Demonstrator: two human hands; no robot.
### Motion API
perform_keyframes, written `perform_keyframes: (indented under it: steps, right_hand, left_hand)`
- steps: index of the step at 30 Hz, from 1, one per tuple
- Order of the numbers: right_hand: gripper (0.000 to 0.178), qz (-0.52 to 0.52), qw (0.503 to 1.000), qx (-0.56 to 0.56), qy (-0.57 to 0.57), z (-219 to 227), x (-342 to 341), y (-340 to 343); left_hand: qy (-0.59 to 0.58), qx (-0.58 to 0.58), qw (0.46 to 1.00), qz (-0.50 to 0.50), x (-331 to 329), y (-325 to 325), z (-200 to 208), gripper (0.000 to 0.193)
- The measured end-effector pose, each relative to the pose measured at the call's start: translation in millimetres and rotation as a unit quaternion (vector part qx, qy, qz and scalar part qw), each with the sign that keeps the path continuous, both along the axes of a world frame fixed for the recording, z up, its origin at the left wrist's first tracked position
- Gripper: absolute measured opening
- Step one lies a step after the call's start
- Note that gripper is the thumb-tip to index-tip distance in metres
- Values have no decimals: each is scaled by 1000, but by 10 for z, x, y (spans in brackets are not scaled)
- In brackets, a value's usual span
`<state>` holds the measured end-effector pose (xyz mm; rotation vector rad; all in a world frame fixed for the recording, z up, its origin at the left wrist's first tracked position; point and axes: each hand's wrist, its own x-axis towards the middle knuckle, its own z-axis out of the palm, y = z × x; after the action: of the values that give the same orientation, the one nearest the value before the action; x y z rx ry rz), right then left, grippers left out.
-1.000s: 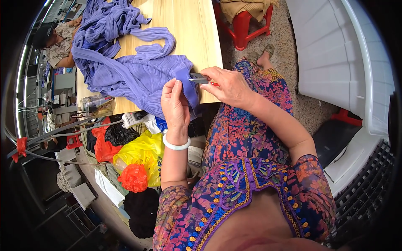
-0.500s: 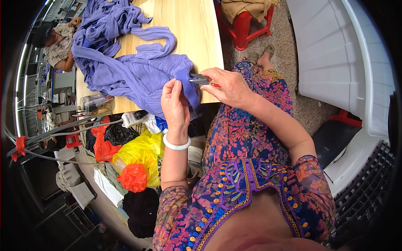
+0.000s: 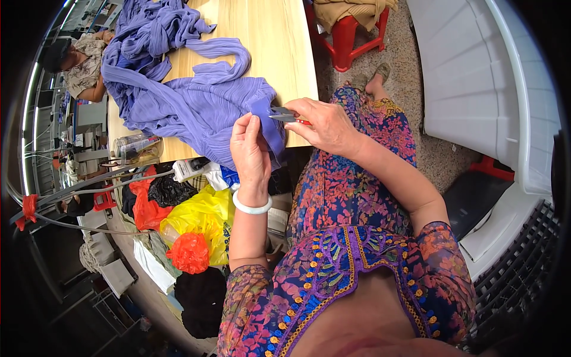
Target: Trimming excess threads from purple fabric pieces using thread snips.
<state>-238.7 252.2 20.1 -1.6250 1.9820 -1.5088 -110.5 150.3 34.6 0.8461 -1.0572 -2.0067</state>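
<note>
A crinkled purple garment (image 3: 178,107) lies bunched over the table and hangs off its near edge. My left hand (image 3: 250,146) pinches the garment's smooth, darker purple edge band between thumb and fingers. In my right hand (image 3: 327,125) are small thread snips (image 3: 284,116) with dark blades and a bit of red. Their blades are parted and point left, at the band just beside my left fingertips. Whether the blades touch the cloth I cannot tell.
The pale wooden table (image 3: 273,47) carries a clear plastic jar (image 3: 138,147) at its left edge. Yellow (image 3: 199,220) and red plastic bags (image 3: 189,252) lie below, near a white power strip (image 3: 189,169). A red stool (image 3: 344,44) and white bin (image 3: 476,71) stand right. Another person (image 3: 86,65) sits far left.
The snips' blades have spread apart and drawn slightly away from the band. My left hand has shifted a touch to the right, still holding the cloth.
</note>
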Motion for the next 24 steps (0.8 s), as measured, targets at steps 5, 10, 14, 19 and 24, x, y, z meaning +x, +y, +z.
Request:
perform_keyframes:
  steps: [5,10,14,19,24]
  right_hand:
    - [30,0,1000,-16,-9,13,29,-11]
    - [30,1,1000,10,-15,24,42,-15]
    - [30,1,1000,13,-28,3,54,-26]
    - [27,3,999,21,-43,10,60,-29]
    - [24,-10,998,14,-57,-5,46,-37]
  left_hand:
    - [3,-1,1000,-10,3,17,-11,9]
    - [-6,9,1000,-1,-14,48,-5,9]
    - [-1,8,1000,-3,-18,56,13,9]
    - [-12,4,1000,-13,4,42,-32,9]
    - [-9,9,1000,-12,-4,49,-23,9]
